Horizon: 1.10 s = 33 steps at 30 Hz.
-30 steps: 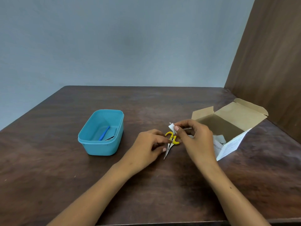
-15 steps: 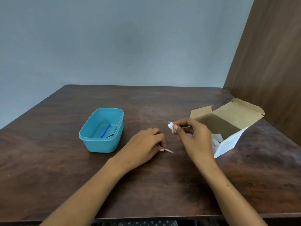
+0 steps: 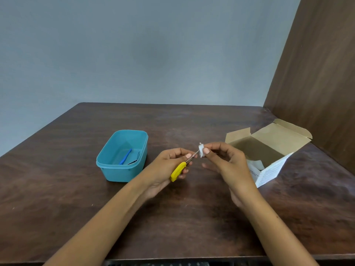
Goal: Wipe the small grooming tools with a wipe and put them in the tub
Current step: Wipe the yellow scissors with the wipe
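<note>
**Yellow-handled scissors meet the white wipe above the table**

Yellow plastic catches our eye first: we see the small yellow-handled metal scissors [image 3: 178,171] raised above the dark brown wooden table [image 3: 57,189], held in the left hand [image 3: 169,166]. The fingers of that hand curl round the handle end, and the thumb presses on the thin metal blades just past the yellow part. The blades point up and to the right, towards the other hand.

We find the right hand [image 3: 228,164] just beside the left, its thumb and forefinger pinching a small crumpled white wipe [image 3: 201,152] round the tip of the blades. The remaining fingers of that hand are loosely curled below and hold nothing that we can see. The two hands are close together but do not touch; only the scissors and wipe join them.

To the left, near the left hand, stands the teal rectangular plastic tub [image 3: 107,166], open at the top. Inside it we make out a slim blue-handled tool [image 3: 125,156] lying slantwise and a small dark metal tool [image 3: 134,161] beside it; what kind of tool the latter is, we cannot tell.

To the right, near the right hand, sits an open brown cardboard box [image 3: 276,135] with a white printed side, its flaps folded back. White folded material [image 3: 256,164] shows inside it. A brown wooden panel [image 3: 317,73] rises behind the box, and a pale blue-grey wall [image 3: 134,54] stands behind the table.
</note>
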Each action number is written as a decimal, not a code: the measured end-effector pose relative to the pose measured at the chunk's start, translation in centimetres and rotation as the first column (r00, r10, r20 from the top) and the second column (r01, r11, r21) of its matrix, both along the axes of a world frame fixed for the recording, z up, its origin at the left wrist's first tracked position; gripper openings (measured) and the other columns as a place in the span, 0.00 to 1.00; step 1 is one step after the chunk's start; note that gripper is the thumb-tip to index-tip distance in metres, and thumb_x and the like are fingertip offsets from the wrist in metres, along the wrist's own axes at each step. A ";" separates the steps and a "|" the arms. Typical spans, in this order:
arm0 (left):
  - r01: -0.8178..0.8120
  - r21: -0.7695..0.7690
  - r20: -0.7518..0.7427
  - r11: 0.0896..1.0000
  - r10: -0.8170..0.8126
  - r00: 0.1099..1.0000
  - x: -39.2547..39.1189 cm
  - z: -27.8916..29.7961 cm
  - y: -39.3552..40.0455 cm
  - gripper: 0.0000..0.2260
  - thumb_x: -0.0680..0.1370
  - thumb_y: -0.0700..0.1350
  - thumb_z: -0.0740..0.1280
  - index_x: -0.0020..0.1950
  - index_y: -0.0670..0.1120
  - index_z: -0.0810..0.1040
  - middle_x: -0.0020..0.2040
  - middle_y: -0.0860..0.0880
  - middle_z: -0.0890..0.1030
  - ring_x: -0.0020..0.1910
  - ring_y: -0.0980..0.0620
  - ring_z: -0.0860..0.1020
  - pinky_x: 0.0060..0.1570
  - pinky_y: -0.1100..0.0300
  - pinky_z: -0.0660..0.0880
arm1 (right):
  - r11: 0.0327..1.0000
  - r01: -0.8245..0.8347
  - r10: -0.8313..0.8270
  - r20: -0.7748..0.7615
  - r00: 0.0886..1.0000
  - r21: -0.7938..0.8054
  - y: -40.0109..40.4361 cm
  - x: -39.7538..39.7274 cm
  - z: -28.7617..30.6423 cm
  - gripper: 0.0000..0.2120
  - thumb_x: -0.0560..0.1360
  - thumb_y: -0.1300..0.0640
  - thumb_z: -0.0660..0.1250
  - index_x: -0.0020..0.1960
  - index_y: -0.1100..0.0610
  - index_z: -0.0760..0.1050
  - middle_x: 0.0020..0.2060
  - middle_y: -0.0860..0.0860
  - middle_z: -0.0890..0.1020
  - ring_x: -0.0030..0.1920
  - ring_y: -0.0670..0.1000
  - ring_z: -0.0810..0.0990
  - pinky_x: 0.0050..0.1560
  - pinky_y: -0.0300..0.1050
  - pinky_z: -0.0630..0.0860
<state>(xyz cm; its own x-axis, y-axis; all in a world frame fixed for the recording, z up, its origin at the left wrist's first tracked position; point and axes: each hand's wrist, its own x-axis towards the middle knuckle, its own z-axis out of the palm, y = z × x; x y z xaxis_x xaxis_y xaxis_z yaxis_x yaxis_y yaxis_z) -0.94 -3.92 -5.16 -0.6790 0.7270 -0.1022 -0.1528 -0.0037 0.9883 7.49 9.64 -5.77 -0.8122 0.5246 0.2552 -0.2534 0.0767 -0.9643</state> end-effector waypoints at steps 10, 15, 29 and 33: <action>0.049 0.120 0.334 0.992 -0.087 0.938 0.2 0.5 -0.3 0.09 0.79 0.45 0.60 0.47 0.40 0.75 0.36 0.43 0.79 0.28 0.55 0.75 0.26 0.66 0.72 | 0.951 -0.101 0.110 0.015 0.994 -0.293 -0.2 -0.1 0.3 0.04 0.70 0.65 0.70 0.44 0.60 0.82 0.36 0.50 0.85 0.38 0.45 0.83 0.40 0.36 0.80; 0.055 0.068 0.124 0.996 -0.063 0.990 0.1 0.3 -1.1 0.20 0.80 0.56 0.55 0.49 0.41 0.76 0.46 0.37 0.83 0.34 0.48 0.82 0.30 0.60 0.78 | 0.956 0.050 -0.057 -0.017 0.998 -0.288 0.0 -0.4 0.3 0.03 0.71 0.67 0.70 0.42 0.61 0.81 0.36 0.51 0.84 0.39 0.45 0.82 0.40 0.36 0.80; -0.289 0.033 -0.452 0.957 0.272 0.849 0.7 -1.4 -0.6 0.07 0.81 0.43 0.59 0.49 0.40 0.70 0.29 0.46 0.77 0.19 0.57 0.67 0.20 0.66 0.64 | 0.714 0.362 -0.296 -0.210 0.932 0.599 -0.8 -0.6 -0.6 0.05 0.73 0.62 0.70 0.43 0.53 0.79 0.40 0.44 0.79 0.40 0.43 0.78 0.38 0.28 0.70; -0.279 0.037 -0.499 0.960 0.260 0.827 0.9 -1.6 -0.5 0.07 0.81 0.43 0.58 0.49 0.39 0.70 0.28 0.45 0.75 0.19 0.58 0.67 0.22 0.67 0.64 | 0.599 0.366 -0.271 -0.250 0.930 0.712 -0.9 -1.3 -0.8 0.04 0.72 0.65 0.71 0.44 0.57 0.80 0.41 0.48 0.80 0.40 0.43 0.76 0.41 0.24 0.68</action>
